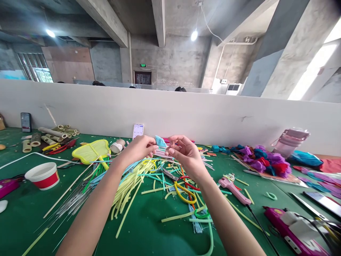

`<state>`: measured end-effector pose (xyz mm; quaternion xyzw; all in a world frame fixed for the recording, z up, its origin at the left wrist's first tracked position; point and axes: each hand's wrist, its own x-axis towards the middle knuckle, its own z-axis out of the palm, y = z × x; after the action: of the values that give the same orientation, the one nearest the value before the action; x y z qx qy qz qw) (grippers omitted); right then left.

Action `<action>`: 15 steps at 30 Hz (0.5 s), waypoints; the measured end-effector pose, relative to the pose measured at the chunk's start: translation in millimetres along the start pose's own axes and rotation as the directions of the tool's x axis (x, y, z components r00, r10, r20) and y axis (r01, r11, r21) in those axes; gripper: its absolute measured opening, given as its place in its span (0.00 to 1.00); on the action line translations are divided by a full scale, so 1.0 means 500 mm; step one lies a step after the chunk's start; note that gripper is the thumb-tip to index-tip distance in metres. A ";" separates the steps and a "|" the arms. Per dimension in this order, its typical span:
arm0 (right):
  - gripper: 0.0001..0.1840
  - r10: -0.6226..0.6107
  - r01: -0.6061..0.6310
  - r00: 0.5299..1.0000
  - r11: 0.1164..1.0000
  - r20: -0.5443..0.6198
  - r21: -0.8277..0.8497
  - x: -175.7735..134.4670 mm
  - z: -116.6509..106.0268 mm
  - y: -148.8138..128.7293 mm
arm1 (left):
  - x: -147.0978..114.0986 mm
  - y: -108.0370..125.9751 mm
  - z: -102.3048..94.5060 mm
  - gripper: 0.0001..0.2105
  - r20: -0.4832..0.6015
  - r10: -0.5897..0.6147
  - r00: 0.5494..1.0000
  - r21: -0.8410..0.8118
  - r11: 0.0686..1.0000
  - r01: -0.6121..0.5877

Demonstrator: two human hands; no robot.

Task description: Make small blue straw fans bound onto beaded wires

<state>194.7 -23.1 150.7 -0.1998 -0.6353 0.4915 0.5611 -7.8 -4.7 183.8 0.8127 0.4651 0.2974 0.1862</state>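
Observation:
Both hands are raised over the middle of the green table. My left hand (144,146) is closed in a pinch at the lower edge of a small light-blue fuzzy piece (160,141). Just to the right, my right hand (185,152) has its fingers bent and its thumb drawn in towards them; what lies between its fingertips is too small to make out. Below the hands are yellow pipe-cleaner-like strips (130,188), a pair of yellow-handled scissors (183,192) and blue thread tassels (196,222).
A pink glue gun (233,190) lies right, near a magenta power strip (279,217). Purple and red fuzzy pieces (266,160) and a pink bottle (289,142) are farther right. At left are a paper cup (44,176), bamboo tubes (55,134) and pliers (60,145). A phone (137,131) leans against the white partition (170,112).

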 end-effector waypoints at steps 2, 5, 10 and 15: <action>0.16 -0.014 0.014 1.000 1.000 0.026 0.022 -0.002 0.003 -0.003 | -0.002 0.000 -0.002 0.11 0.008 0.000 1.000 -0.018 1.000 0.000; 0.16 -0.035 0.033 0.998 0.999 0.060 0.035 -0.001 0.002 -0.001 | -0.004 0.002 -0.007 0.10 0.001 -0.005 1.000 -0.029 1.000 0.005; 0.18 -0.022 0.020 1.000 0.988 -0.013 -0.151 0.013 -0.013 0.017 | 0.000 0.000 -0.005 0.11 -0.050 -0.016 0.999 0.003 1.000 0.016; 0.23 -0.078 -0.052 0.968 0.868 -0.240 -0.494 0.031 -0.034 0.048 | 0.015 -0.015 0.022 0.12 0.002 0.023 1.000 -0.019 1.000 -0.023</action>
<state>198.7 6.5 136.4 -0.3937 -0.6649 0.2785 0.5704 -2.8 5.1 173.4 0.8165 0.4527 0.3030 0.1911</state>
